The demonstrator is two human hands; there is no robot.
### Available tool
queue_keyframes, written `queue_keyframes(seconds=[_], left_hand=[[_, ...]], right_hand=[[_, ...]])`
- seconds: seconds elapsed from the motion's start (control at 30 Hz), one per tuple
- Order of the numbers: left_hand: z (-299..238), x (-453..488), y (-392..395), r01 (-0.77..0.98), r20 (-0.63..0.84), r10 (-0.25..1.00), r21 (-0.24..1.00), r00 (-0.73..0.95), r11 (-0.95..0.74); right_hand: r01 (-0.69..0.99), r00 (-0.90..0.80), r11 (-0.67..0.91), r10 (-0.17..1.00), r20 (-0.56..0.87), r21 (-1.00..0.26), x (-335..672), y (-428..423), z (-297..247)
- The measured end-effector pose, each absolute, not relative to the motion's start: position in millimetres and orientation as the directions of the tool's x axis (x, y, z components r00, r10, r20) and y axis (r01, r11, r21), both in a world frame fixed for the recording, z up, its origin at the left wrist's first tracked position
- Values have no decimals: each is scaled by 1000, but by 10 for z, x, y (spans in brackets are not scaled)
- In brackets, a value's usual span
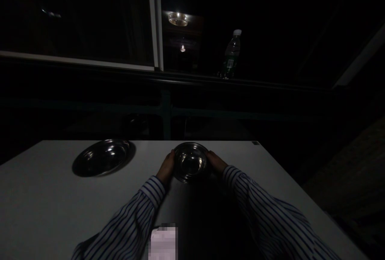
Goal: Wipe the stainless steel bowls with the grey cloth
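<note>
A round, shiny metal bowl [191, 164] is at the far side of the white table [54, 208], held between both my hands. My left hand [167, 167] grips its left rim, and my right hand [215, 161] grips the right rim. Most of the fingers are hidden beneath or behind the bowl. In the dim light I cannot tell whether its base touches the table. Further left lies a larger oval metal dish [102, 158], apart from my hands, with a shadow along its right side.
A clear plastic bottle [231, 55] with a white cap and green label stands on the ledge behind the table. A window frame [155, 23] rises at the back. At the bottom edge is a pixelated pinkish patch [163, 244]. Darkness surrounds the table.
</note>
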State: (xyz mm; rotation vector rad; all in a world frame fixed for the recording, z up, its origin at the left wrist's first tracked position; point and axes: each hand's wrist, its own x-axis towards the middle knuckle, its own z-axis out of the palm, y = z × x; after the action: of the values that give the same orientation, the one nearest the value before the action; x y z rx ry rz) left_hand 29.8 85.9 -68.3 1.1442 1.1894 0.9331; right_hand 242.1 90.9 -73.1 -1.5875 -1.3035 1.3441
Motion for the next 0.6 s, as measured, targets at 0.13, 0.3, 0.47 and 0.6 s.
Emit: queue_keyframes(seconds=[0.13,0.3,0.47,0.6], left_hand=[[-664,237,816,-29,-254,945,964,207,265],[-573,261,775,-59,-350,907,926,235,373],[-416,511,830,-54,-382,891,912,247,406],[-337,868,941,-58,-384,878,908,285,415]], right_hand=[[212,-63,-293,948,-312,-932,2450,855,-700],[184,-59,-299,947,-314,-936,2517,765,-661],[186,28,-327,944,-327,-927,2707,748,-501],[206,113,-361,932,-344,-909,2989,758,-330]])
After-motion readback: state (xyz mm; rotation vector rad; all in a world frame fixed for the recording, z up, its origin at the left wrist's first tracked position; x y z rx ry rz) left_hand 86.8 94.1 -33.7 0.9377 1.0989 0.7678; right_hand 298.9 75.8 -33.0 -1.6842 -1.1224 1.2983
